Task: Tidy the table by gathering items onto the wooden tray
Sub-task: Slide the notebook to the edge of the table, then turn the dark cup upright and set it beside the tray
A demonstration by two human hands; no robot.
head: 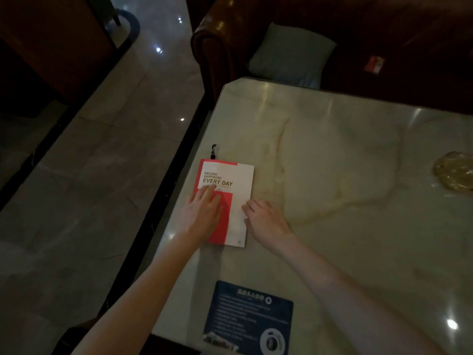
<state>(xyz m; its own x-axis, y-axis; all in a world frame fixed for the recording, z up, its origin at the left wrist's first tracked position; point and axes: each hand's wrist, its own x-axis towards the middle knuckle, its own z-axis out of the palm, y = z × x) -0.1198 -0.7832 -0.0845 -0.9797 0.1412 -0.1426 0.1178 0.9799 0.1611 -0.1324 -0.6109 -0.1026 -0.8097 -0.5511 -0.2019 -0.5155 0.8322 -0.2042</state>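
both grips flat and unclasped: left hand (204,208) atop the notebook (226,201), right hand (266,217) touching its edge.

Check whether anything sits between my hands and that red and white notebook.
Nothing does: the left hand lies flat on the notebook and the right hand touches its right edge. The wooden tray is not in view.

Single head-worn view, looking steeply down and forward, close over marble table (332,155) near its left edge
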